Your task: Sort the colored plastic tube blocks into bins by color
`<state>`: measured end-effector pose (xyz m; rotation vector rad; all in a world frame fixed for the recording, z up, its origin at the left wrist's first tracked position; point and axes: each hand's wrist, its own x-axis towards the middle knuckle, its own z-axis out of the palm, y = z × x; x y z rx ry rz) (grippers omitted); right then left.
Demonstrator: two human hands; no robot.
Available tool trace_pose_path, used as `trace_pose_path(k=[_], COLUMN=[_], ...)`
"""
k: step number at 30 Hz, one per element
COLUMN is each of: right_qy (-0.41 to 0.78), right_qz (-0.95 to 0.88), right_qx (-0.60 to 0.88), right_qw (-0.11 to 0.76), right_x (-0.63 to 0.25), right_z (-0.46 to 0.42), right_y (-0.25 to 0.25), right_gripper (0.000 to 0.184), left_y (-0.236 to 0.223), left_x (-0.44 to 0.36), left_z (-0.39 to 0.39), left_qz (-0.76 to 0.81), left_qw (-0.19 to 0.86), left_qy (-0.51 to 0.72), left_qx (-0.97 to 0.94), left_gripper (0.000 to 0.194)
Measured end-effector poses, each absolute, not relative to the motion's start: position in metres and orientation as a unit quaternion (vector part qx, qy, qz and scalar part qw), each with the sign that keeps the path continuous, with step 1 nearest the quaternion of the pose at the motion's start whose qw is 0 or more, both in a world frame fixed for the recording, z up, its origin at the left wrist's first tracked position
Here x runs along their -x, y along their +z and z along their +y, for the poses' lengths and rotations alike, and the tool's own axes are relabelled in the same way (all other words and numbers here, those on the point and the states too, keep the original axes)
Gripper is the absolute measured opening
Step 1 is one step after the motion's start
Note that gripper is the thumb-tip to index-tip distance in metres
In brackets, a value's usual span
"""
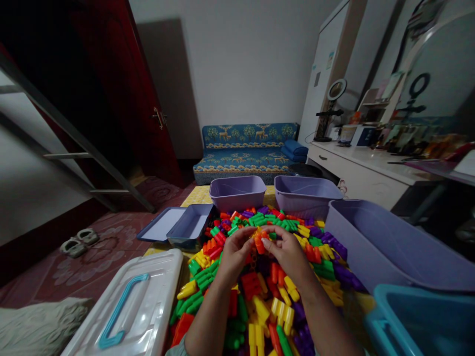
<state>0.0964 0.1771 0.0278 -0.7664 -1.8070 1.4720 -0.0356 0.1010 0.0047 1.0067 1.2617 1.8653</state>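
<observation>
Both my hands meet above a wide heap of plastic building blocks (282, 312) in red, yellow, green, purple and orange. Between them is an orange building block (261, 243), with a bit of yellow showing at its upper left. My left hand (237, 247) grips it from the left, thumb and fingers closed. From the right, my right hand (282, 243) pinches the same orange block with its thumb against the front. Whether the yellow part is joined to the orange one I cannot tell.
Purple bins (237, 197) stand behind the heap, with a larger purple bin (371, 247) at right. A blue tub (393, 316) sits front right. At left lie a clear lid with a blue handle (148, 291) and a dark box (193, 227). A sofa (245, 158) stands beyond.
</observation>
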Motion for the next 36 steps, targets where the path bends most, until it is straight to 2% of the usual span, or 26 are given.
trace_pose_path(k=[2, 6, 8, 14, 17, 20, 22, 25, 29, 33, 36], right_qy=[0.527, 0.369, 0.316, 0.245, 0.184, 0.137, 0.122, 0.107, 0.088, 0.080, 0.095], right_qz=[-0.693, -0.730, -0.760, -0.857, -0.866, -0.855, -0.859, -0.888, -0.913, -0.922, -0.922], right_qx=[0.326, 0.371, 0.383, 0.356, 0.369, 0.388, 0.392, 0.387, 0.371, 0.361, 0.372], right_qw=[0.369, 0.439, 0.420, 0.280, 0.284, 0.316, 0.305, 0.223, 0.144, 0.113, 0.054], right_x=[-0.099, -0.112, -0.121, -0.135, -0.132, -0.130, -0.132, -0.139, -0.145, -0.145, -0.143], right_z=[0.183, 0.197, 0.200, 0.192, 0.190, 0.190, 0.187, 0.178, 0.168, 0.165, 0.162], right_y=[0.026, 0.028, 0.033, 0.044, 0.042, 0.042, 0.047, 0.056, 0.059, 0.059, 0.066], right_gripper=[0.030, 0.029, 0.028, 0.017, 0.021, 0.030, 0.025, 0.012, 0.023, 0.034, 0.035], left_y=[0.003, 0.005, 0.009, 0.021, 0.032, 0.044, 0.049, 0.049, 0.044, 0.042, 0.040], left_x=[0.039, 0.047, 0.050, 0.059, 0.062, 0.063, 0.062, 0.058, 0.049, 0.043, 0.044], left_z=[0.101, 0.097, 0.092, 0.076, 0.067, 0.057, 0.052, 0.050, 0.054, 0.058, 0.060], left_qz=[0.498, 0.545, 0.599, 0.745, 0.774, 0.791, 0.789, 0.783, 0.782, 0.800, 0.801], left_qw=[0.306, 0.271, 0.235, 0.063, -0.004, 0.032, 0.068, 0.082, 0.095, 0.088, 0.067], left_qy=[0.729, 0.722, 0.681, 0.464, 0.413, 0.346, 0.296, 0.240, 0.212, 0.199, 0.199], left_qx=[-0.356, -0.327, -0.349, -0.475, -0.479, -0.504, -0.534, -0.568, -0.578, -0.559, -0.560], left_gripper=[0.035, 0.033, 0.031, 0.032, 0.033, 0.023, 0.023, 0.034, 0.048, 0.041, 0.035])
